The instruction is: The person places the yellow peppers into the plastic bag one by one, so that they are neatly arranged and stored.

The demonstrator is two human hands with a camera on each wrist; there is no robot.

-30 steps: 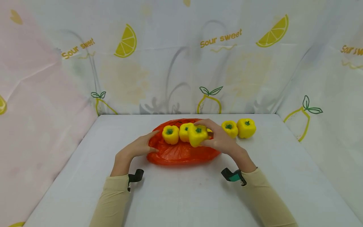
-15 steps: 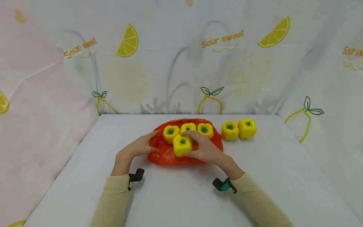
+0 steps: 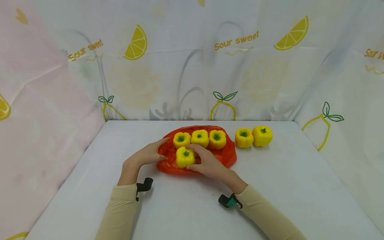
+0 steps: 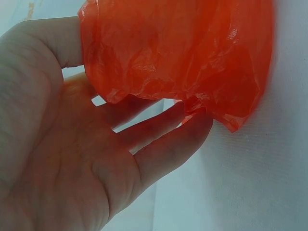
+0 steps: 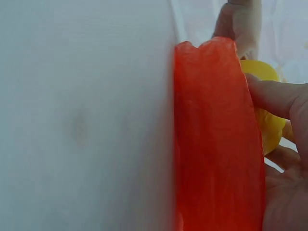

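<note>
A yellow bell pepper (image 3: 185,157) with a green stem is in the grip of my right hand (image 3: 207,162), over the front left of a red plastic bag (image 3: 229,154). In the right wrist view, the thumb and fingers lie around this pepper (image 5: 272,130), part of it behind the bag's wall. My left hand (image 3: 147,154) holds the bag's left rim. The left wrist view shows its thumb and fingertips partly hidden by the red plastic (image 4: 178,48). Inside the bag, along its back, sit three more peppers: a left one (image 3: 181,140), a middle one (image 3: 200,138) and a right one (image 3: 217,139).
Two further yellow bell peppers, a nearer one (image 3: 244,137) and one at its right (image 3: 262,136), stand side by side on the white table (image 3: 186,206), right of the bag. A printed cloth (image 3: 192,66) hangs behind the table.
My right hand has carried its pepper left and nearer, from the bag's back right to its front left. The pepper at the back right has come into full view. My left hand stays at the rim.
</note>
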